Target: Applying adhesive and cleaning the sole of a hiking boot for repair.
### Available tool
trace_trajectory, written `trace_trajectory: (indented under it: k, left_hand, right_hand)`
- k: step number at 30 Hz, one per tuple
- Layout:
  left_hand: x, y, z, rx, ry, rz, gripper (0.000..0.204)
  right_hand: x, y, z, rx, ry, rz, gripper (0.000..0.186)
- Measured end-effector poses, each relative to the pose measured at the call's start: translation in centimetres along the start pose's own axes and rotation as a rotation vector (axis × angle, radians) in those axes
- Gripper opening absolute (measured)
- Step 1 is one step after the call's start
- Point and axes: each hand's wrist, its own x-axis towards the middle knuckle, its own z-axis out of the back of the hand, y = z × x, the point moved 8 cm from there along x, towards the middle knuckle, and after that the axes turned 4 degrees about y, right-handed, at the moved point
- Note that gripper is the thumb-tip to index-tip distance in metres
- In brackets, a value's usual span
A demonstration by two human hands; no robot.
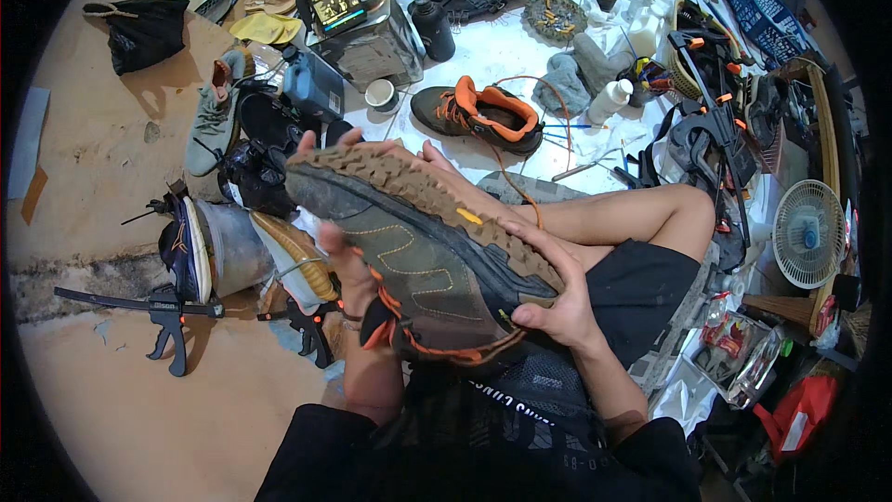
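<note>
Fingers of the left hand [351, 271] curl round the front and those of the right hand [569, 309] clasp the heel of a brown-grey, orange-trimmed hiking shoe [400, 246], tilted above the lap, seemingly exposing its lugged brown sole [432, 193]. Beyond that shoe, an orange-lined match [430, 112] stands upright on white floor tiles [492, 58].

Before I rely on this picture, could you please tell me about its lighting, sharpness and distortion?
Head view: bright tiles, the black bag casting a shadow; head view: tread fairly clear, left hand slightly blurred; head view: blackened corners, straight edges bending toward the rim.
</note>
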Motion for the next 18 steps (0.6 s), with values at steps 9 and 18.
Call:
trace_trajectory:
  k: [9, 18]
  left_hand:
    - [0.1, 1.1, -2.4, 0.186, 0.071, 0.239, 0.12]
    - [-0.1, 1.0, -2.4, 0.306, 0.013, 0.256, 0.109]
  right_hand:
    - [-0.9, -0.5, 2.3, 0.108, -0.125, -0.018, 0.071]
    - [-1.4, -4.3, 2.7, 0.433, -0.193, -0.195, 0.071]
